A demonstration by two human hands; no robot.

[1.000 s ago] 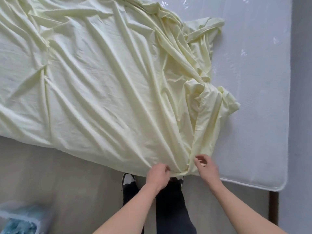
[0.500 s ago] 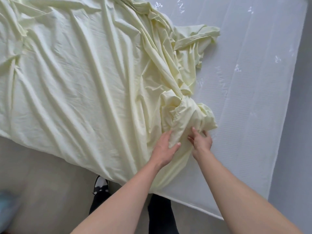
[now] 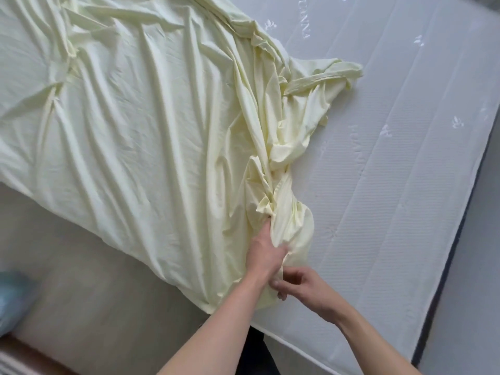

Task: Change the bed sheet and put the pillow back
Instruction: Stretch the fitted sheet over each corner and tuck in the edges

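A pale yellow bed sheet (image 3: 135, 136) lies crumpled over the left and middle of a bare white mattress (image 3: 392, 185). Its right edge is bunched into thick folds running down toward me. My left hand (image 3: 266, 253) reaches into that bunch near the mattress's front edge, fingers buried in the cloth and gripping a fold. My right hand (image 3: 300, 284) is just below and to the right of it, fingers curled, pinching the lower hem of the sheet. No pillow is in view.
The mattress's right part is bare, with a dark bed frame edge (image 3: 460, 266) along its right side. Light flooring (image 3: 94, 307) runs in front of the bed. A blurred pale blue thing (image 3: 13, 299) sits at the far left on the floor.
Both hands left the sheet's hanging hem, went up onto the bunched folds, then drew back slightly. The left hand is now dug into the bunch and the right pinches the hem below it.
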